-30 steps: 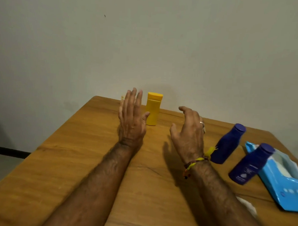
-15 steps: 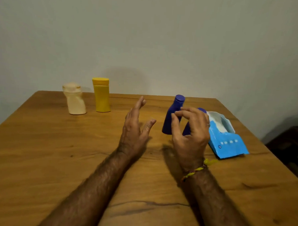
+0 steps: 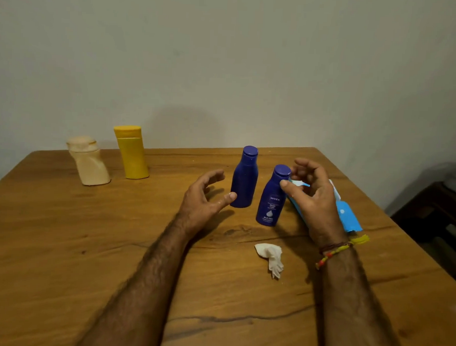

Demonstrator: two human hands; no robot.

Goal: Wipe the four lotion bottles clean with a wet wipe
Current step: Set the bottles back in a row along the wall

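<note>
Two dark blue lotion bottles stand upright mid-table: a far one (image 3: 244,177) and a nearer labelled one (image 3: 271,198). A yellow bottle (image 3: 132,153) and a cream bottle (image 3: 89,161) stand at the back left. A crumpled white wet wipe (image 3: 271,256) lies on the wood in front of the blue bottles. My left hand (image 3: 203,198) hovers open just left of the far blue bottle, thumb near its base. My right hand (image 3: 313,195) is open and curled just right of the nearer blue bottle, thumb beside its shoulder, holding nothing.
A light blue wet wipe pack (image 3: 348,214) lies behind my right hand, partly hidden. The wooden table (image 3: 61,244) ends at a pale wall behind. Dark furniture (image 3: 436,221) stands past the table's right edge.
The view has shifted, so the wipe now shows on the table. My right hand has drawn back to the right, uncovering the nearer blue bottle. My left hand has moved toward the far bottle.
</note>
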